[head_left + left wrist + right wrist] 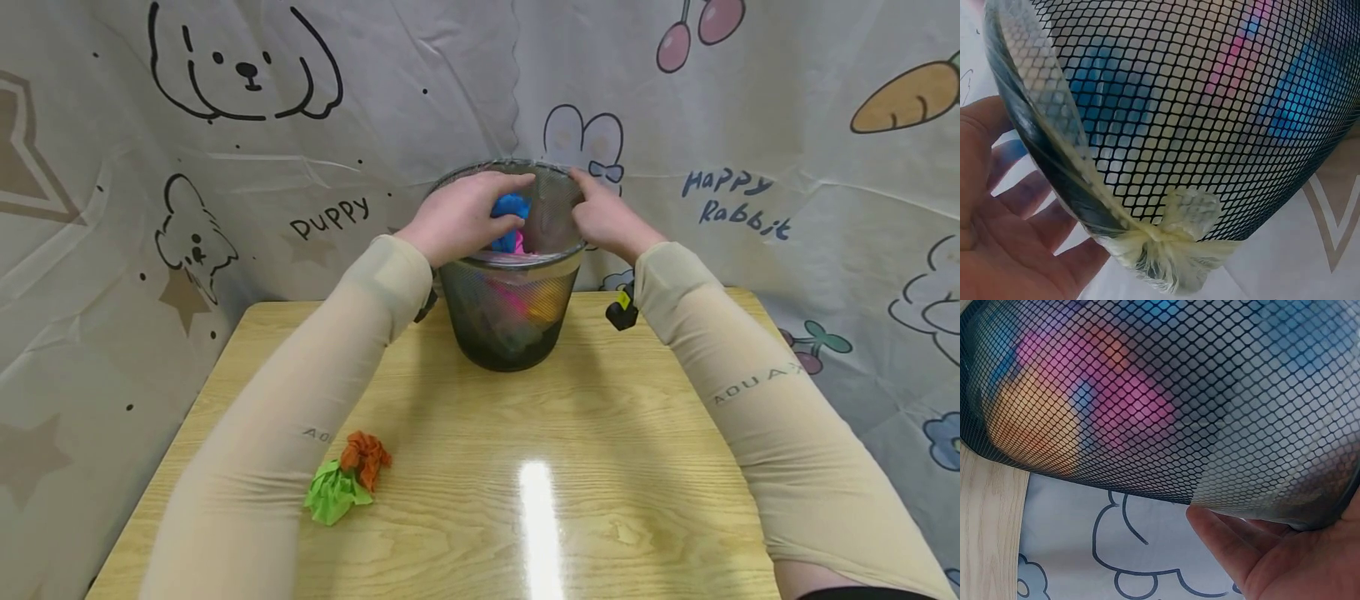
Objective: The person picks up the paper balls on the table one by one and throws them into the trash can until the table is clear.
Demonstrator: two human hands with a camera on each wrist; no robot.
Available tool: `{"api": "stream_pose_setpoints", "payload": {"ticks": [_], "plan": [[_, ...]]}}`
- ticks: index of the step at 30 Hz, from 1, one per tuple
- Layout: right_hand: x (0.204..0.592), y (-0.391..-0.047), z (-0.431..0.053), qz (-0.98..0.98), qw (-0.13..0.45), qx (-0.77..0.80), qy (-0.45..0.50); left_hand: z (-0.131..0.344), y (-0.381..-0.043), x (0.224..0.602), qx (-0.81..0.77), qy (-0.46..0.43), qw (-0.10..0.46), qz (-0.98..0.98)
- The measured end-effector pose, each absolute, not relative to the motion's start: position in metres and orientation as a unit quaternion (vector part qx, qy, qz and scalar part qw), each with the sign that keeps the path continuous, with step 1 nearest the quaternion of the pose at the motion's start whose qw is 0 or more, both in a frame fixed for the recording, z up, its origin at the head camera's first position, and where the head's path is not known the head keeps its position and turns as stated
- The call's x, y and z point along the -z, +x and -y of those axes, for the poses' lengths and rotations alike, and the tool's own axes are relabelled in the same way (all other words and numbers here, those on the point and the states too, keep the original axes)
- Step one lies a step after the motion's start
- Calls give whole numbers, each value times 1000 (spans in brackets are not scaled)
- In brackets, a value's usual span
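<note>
A black mesh wastebasket (506, 312) stands upright at the back of the table, lined with a clear plastic bag that folds over its rim. Crumpled blue paper (511, 208) shows in its mouth between the thumb and fingers of my left hand (468, 208). That hand reaches over the left rim, fingers spread in the left wrist view. A knot of the bag (1172, 250) bunches outside the rim there. My right hand (611, 218) holds the right rim, fingers along the outside wall. Through the mesh, pink paper (1135, 403) and yellow-orange paper (1035, 425) lie low in the basket.
Orange crumpled paper (365, 458) and green crumpled paper (335, 493) lie together on the wooden table (465, 467), near my left forearm. A printed cloth (450, 75) hangs behind the table and along its sides.
</note>
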State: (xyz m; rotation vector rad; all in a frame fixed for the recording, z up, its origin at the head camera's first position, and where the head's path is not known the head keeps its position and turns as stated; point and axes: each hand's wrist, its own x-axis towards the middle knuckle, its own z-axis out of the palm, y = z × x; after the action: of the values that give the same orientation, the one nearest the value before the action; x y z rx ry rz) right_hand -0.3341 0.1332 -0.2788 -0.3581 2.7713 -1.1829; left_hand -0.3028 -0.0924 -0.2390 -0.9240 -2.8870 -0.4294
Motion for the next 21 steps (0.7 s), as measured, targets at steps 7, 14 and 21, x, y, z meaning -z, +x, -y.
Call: {"api": "stream_pose_setpoints", "payload": {"ticks": [7,14,21], "plan": [[279,-335,-133,-913,48,387,-120,99,-301,238,140,-274,46,950],[279,-334,-133,-911,51,391,-119,109,-299,236,108,-251,39,961],[279,-335,-133,-914,49,384,-122,125,-292,233,79,-232,23,969]]}}
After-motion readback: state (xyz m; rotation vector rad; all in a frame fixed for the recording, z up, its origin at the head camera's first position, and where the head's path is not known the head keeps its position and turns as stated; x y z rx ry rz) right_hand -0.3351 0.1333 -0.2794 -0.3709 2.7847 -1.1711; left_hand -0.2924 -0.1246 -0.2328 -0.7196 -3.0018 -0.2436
